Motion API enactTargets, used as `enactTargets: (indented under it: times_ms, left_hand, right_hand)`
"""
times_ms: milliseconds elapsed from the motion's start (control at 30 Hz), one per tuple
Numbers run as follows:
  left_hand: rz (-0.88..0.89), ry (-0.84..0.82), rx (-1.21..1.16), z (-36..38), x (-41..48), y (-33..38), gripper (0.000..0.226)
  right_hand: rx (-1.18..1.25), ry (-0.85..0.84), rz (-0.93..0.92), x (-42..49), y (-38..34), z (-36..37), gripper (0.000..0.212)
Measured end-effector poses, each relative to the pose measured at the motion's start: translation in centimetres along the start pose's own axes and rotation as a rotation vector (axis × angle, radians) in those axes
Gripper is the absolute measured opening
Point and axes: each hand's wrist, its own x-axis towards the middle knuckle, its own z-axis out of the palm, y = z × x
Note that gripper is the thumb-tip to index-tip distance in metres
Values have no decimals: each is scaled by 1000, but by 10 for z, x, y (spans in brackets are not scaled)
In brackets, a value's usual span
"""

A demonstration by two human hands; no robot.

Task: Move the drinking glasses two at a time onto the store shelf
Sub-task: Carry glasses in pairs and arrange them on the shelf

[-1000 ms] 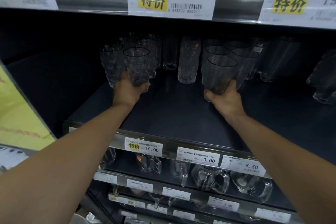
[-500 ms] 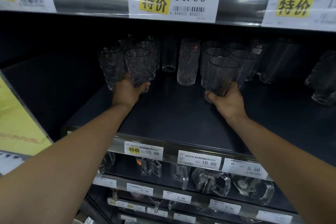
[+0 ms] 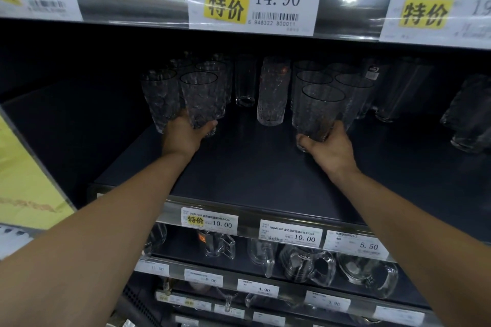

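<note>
Here the left hand (image 3: 186, 137) grips a dimpled glass (image 3: 202, 101) and the right hand (image 3: 328, 147) a smooth glass (image 3: 318, 111), both low over the dark shelf (image 3: 252, 172). Rows of glasses (image 3: 353, 87) crowd just behind, with a tall tumbler (image 3: 271, 95) between.

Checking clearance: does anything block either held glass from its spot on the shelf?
Nothing visible does. The left hand holds a textured glass and the right hand a smooth glass, each at the front of its row over bare shelf.

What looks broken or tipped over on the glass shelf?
Nothing stands out. The left hand grips the left glass, the right hand the right glass, both upright. The other glasses on the shelf stand upright too; no cracks or spills show.
</note>
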Motion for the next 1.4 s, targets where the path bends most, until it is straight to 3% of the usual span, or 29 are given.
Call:
enactTargets:
  times_ms: [200, 567, 1400]
  left_hand:
    - [3, 1, -14, 0, -1, 2, 60]
    - [-69, -25, -39, 1, 3, -4, 60]
    - [-37, -31, 1, 0, 1, -1, 62]
  right_hand:
    - [7, -22, -7, -2, -1, 0, 60]
    - [23, -26, -15, -1, 0, 1, 68]
    - [12, -25, -16, -3, -2, 0, 67]
